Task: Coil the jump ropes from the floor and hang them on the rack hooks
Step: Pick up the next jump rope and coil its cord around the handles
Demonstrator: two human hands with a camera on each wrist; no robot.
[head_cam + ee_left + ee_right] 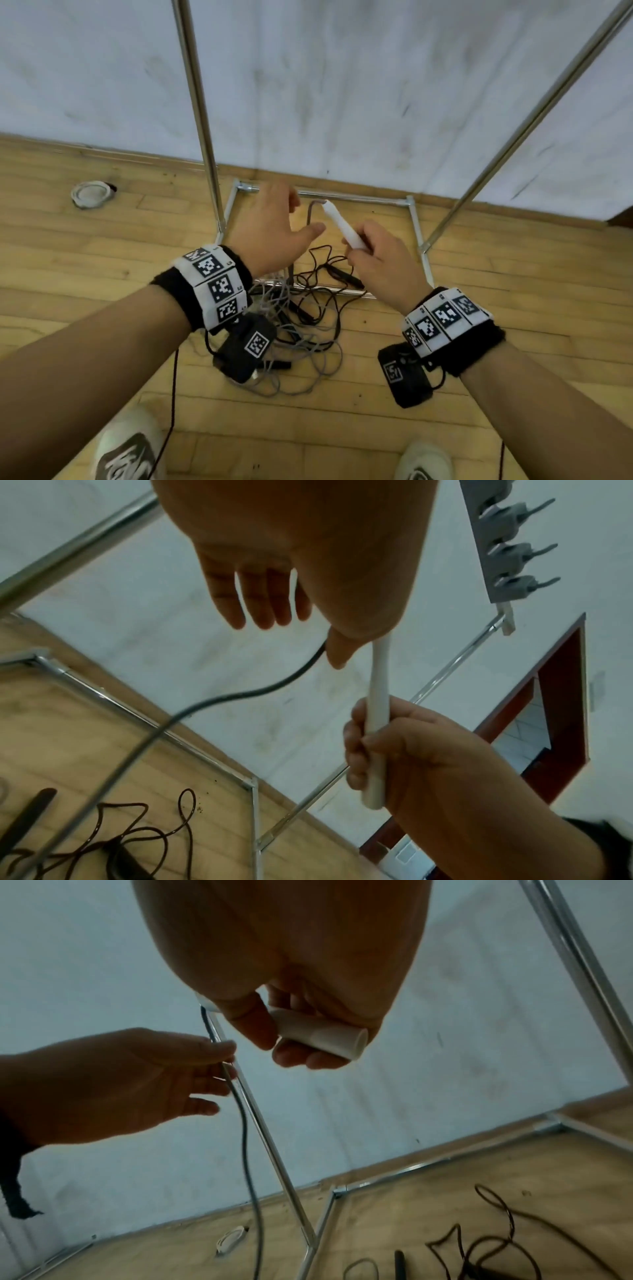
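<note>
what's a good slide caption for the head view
Right hand grips a white rope handle; open left hand reaches for its cord.

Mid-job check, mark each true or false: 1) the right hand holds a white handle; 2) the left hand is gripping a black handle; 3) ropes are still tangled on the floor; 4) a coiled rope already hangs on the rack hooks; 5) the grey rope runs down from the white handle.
1) True: the right hand grips the white handle.
2) False: the left hand is open, its fingers straight beside the grey rope.
3) True: the tangled ropes lie on the wooden floor.
4) False: the rack hooks visible in the left wrist view are bare.
5) True.
</note>
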